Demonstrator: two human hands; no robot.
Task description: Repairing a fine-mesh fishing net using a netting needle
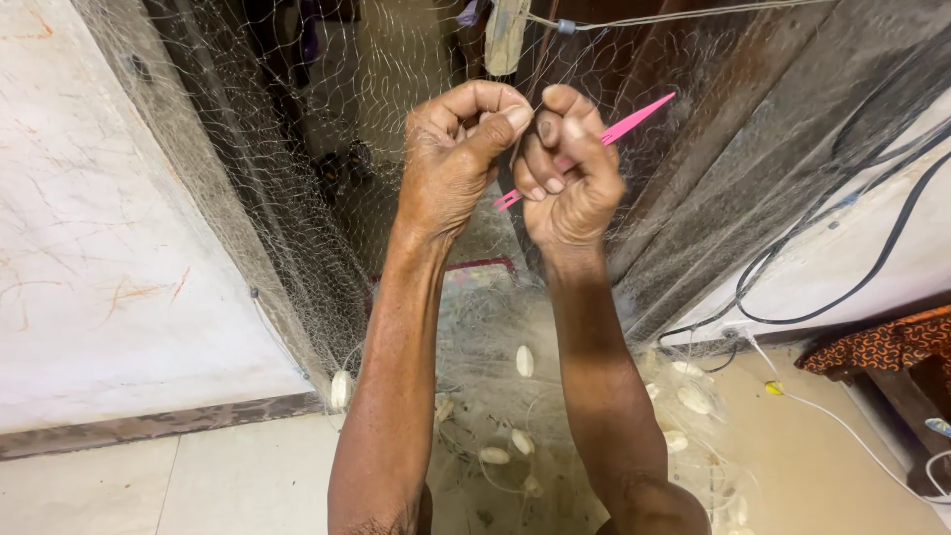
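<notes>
You are pinching fishing net (pixel 297 198) mesh in your closed left hand (pixel 451 159); your right hand (pixel 567 168) is gripping a pink netting needle (pixel 629 124), white floats (pixel 524 361) lying below

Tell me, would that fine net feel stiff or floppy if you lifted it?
Likely floppy: the net hangs in soft folds and heaps on the floor. Probably light, its mesh being see-through thin. It may snag, since white floats lie tangled in it.

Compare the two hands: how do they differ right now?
The right hand grips a pink netting needle; the left hand holds no tool, only pinching fine mesh of the fishing net. The left thumb lies across its fingers; the right hand curls around the needle. Both are raised, closed, nearly touching.
</notes>
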